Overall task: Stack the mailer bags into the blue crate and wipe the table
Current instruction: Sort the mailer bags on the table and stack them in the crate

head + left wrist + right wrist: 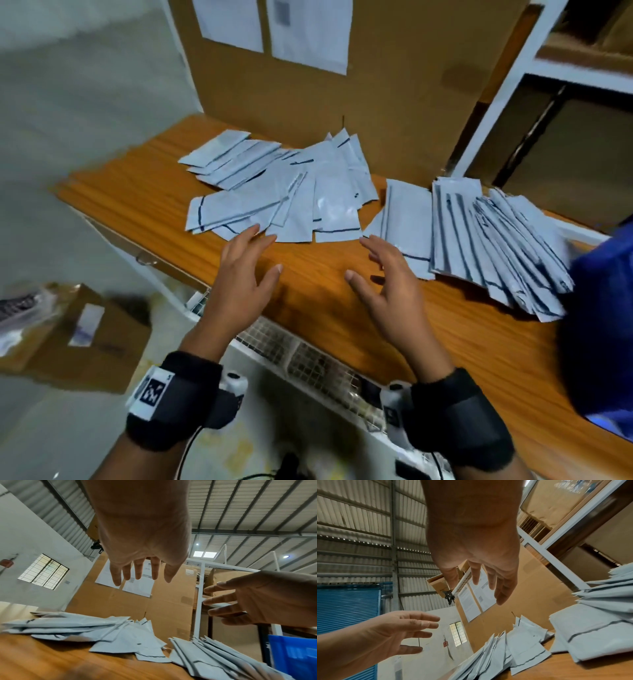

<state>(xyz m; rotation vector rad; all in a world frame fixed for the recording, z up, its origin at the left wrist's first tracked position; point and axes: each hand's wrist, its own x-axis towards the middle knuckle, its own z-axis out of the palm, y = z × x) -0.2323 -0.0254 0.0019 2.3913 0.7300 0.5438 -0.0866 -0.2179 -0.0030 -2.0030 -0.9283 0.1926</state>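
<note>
Several grey-white mailer bags (284,192) lie scattered on the wooden table (144,192); a second, fanned heap (479,240) lies to their right. The blue crate (603,325) shows at the right edge, beside that heap. My left hand (255,253) hovers with spread fingers at the near edge of the scattered bags. My right hand (368,263) hovers the same way near the corner of the fanned heap. Both hold nothing. The left wrist view shows the left hand (139,573) above the bags (120,635); the right wrist view shows the right hand (481,582) empty.
A tall cardboard box (342,85) with paper sheets stands right behind the table. A white shelf rack (496,102) with boxes is at the back right. On the floor at left sits a cardboard box (85,342). A wire mesh bin (308,353) is below the table's front edge.
</note>
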